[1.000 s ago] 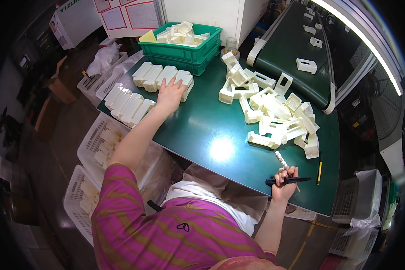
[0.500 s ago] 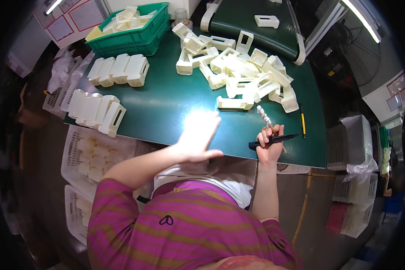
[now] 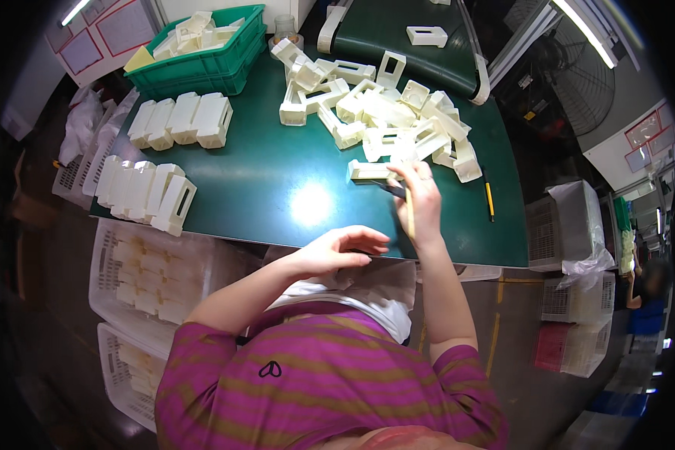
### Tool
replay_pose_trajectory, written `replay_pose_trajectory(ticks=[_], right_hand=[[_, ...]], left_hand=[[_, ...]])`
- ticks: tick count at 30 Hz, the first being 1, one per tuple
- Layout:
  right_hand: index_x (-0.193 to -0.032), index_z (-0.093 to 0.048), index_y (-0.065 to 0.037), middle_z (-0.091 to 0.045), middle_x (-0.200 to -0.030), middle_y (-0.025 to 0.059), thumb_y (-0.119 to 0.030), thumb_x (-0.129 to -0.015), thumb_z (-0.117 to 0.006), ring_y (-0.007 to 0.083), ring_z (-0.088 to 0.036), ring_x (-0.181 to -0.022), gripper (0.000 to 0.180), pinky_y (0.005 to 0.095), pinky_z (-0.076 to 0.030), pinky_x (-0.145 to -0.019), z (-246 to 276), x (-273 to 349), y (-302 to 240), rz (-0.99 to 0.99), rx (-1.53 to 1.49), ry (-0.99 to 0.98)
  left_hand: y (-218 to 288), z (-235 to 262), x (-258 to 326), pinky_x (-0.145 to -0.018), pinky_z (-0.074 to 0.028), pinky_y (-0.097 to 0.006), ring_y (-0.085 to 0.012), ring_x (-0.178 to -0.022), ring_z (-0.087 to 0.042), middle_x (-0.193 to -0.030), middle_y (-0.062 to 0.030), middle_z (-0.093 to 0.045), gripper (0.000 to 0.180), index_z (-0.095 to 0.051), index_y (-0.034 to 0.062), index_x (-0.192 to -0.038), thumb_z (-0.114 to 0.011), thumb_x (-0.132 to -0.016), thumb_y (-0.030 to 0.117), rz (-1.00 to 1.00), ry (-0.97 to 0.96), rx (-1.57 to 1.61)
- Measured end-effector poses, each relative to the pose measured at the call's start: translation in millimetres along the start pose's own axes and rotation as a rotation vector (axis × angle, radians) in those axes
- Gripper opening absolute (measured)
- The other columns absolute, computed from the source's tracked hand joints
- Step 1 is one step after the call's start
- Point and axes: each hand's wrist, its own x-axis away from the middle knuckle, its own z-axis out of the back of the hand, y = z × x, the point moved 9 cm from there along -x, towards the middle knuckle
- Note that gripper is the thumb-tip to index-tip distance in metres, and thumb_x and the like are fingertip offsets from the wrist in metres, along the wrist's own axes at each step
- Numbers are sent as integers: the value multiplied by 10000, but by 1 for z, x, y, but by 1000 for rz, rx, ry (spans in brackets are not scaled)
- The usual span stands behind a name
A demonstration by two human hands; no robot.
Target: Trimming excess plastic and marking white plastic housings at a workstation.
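Around you is a workroom with a dark floor (image 3: 521,330) marked by yellow lines (image 3: 493,334). Your green bench (image 3: 255,165) fills the middle, its top glossy under a bright patch of light. A conveyor belt (image 3: 397,46) meets its far edge; stacked green crates (image 3: 180,69) stand at its far left corner. A loose pile of cream parts (image 3: 386,112) covers the far right half, and two rows of similar parts (image 3: 184,118) sit at the left.

Your left hand (image 3: 337,251) is at the near edge, fingers loosely curled, thumb apart, nothing visible in it. Your right hand (image 3: 425,202) is closed around a black tool (image 3: 394,190) and a pale stick (image 3: 410,214), beside the nearest cream part (image 3: 369,171). That part lies with its long axis left to right, at the pile's near side. The stick runs lengthwise toward you; the tool, partly hidden, points leftward.
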Motion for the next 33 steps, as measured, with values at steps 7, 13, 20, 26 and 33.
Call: replay_pose_trajectory(ticks=[7, 13, 20, 26, 33], right_hand=[[-795, -604, -75, -553, -783, 85, 39, -616, -655, 261, -568, -695, 218, 329, -461, -595, -17, 15, 1, 18, -59, 7], [-872, -640, -82, -605, -882, 97, 22, -704, -647, 234, -601, -740, 199, 297, -481, -603, 6, 49, -41, 133, -103, -73], [-976, -587, -40, -603, -852, 79, 13, -790, -602, 151, -579, -759, 194, 243, -456, -663, 48, 103, 38, -555, -206, 110], [-1170, -519, -74, -577, -1011, 128, -79, -834, -574, 228, -578, -879, 341, 303, -448, -720, 33, 98, 34, -476, -35, -16], [-1114, -611, -152, -602, -890, 89, 1, -782, -579, 233, -594, -762, 367, 313, -464, -660, 31, 75, 7, -327, 35, 29]], left_hand=[[-8, 44, 28, -1010, -347, -389, -323, -1199, -420, -1335, -212, -366, 593, -298, 7, -1333, -334, -926, 438, 55, 321, 671], [-3, 34, -15, -948, -392, -495, -310, -1139, -475, -1284, -199, -419, 587, -295, 28, -1328, -353, -921, 447, 17, 71, 1076], [-6, 38, -49, -909, -443, -466, -276, -1146, -476, -1256, -163, -452, 549, -344, 61, -1302, -452, -897, 416, 10, 126, 678], [-4, 35, -48, -922, -432, -466, -271, -1168, -450, -1272, -153, -433, 555, -342, 59, -1302, -478, -889, 405, -4, 133, 670], [-6, 33, -45, -921, -431, -459, -260, -1175, -447, -1277, -127, -434, 546, -337, 77, -1309, -470, -893, 406, 7, 114, 653]])
